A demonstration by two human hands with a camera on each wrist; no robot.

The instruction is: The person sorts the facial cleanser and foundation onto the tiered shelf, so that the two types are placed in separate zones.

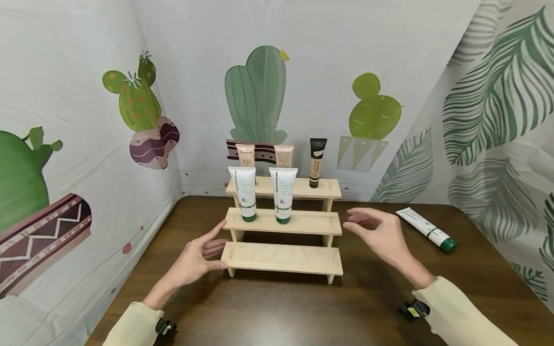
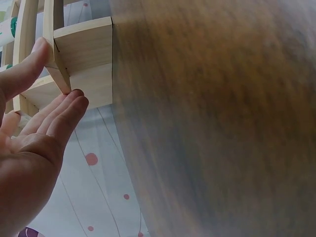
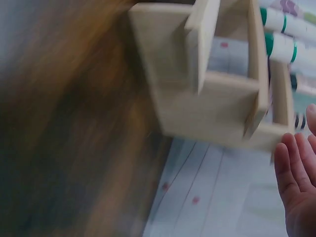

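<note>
A three-tier wooden display stand is on the table. Its middle tier holds two white tubes with green caps, standing cap down. My left hand touches the stand's left end, index fingertip at the middle tier and thumb at the bottom one; the left wrist view shows its fingers nearly straight along the wood. To the right of the stand, my right hand hovers with loosely bent fingers and nothing in them. A third white tube with a green cap lies on its side beyond that hand.
On the top tier stand two pinkish tubes, partly hidden behind the white ones, and a black-capped beige tube. The brown table meets a cactus-printed cloth behind the stand.
</note>
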